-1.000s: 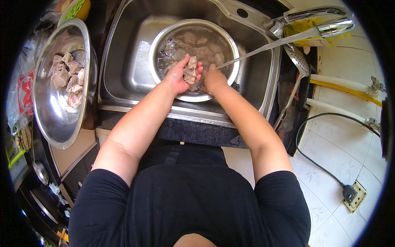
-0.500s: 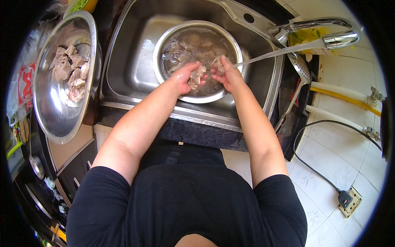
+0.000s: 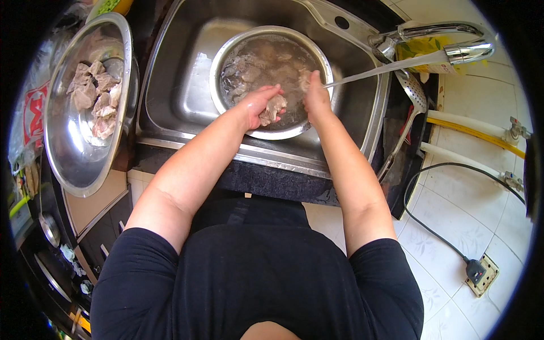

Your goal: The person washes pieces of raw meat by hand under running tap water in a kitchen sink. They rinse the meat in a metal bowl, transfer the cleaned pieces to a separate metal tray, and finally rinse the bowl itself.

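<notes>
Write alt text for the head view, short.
A person's left hand holds a piece of raw meat over a water-filled steel bowl in a steel sink, while the right hand meets the faucet stream. A large steel basin of meat pieces sits on the left counter.

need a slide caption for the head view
Left hand holds a meat piece over a steel bowl in the sink; tap water hits the right hand.

Cloudy water hides the meat pieces (image 3: pixel 249 68) inside the bowl (image 3: pixel 226 51).
</notes>
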Available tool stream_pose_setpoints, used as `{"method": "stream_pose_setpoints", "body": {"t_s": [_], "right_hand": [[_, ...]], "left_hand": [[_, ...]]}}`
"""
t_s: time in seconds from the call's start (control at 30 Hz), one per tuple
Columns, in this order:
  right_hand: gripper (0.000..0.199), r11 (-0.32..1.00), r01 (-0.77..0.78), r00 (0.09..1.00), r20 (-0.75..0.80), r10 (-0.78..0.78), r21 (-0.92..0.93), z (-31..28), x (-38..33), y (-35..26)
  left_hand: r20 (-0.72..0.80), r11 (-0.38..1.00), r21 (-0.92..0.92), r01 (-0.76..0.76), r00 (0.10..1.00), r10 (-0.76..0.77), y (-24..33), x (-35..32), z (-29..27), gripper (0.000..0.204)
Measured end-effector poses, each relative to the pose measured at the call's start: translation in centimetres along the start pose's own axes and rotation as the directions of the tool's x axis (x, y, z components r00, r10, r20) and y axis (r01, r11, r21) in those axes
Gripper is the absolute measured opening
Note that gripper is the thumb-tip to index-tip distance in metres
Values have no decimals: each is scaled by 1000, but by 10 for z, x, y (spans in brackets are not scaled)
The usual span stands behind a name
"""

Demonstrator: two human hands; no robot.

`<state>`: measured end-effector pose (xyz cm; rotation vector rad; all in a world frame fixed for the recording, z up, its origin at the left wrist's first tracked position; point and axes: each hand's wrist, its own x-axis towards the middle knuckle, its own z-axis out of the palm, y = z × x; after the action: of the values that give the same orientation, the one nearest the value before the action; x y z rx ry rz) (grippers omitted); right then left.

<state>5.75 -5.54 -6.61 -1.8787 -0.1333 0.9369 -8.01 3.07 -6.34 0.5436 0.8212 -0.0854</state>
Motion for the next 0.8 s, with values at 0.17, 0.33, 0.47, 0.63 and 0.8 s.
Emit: {"method": "stream_pose_setpoints", "body": {"t_s": [0.17,0.33,0.47,0.63,0.8], "right_hand": [[68,805,175,984,101,-144,-566,21,-33,-11],[50,980,-151,970,172,172,-128,9,-16,1],[28,773,-315,910,406,83,550,-27,22,21],[37,577,-386,914,384,132,720,-9,16,-6],[57,624,-349,914,400,63,699,-8,3,-13]], "left_hand": [[38,993,91,-69,997,66,2,-7,10,35],[6,971,132,-198,980,199,0,-7,11,39],[-50,983,-10,-181,982,180,3,-5,8,36],[-85,988,-124,-92,993,82,2,2,0,37],[-70,997,-68,-34,997,29,1,3,2,39]]}}
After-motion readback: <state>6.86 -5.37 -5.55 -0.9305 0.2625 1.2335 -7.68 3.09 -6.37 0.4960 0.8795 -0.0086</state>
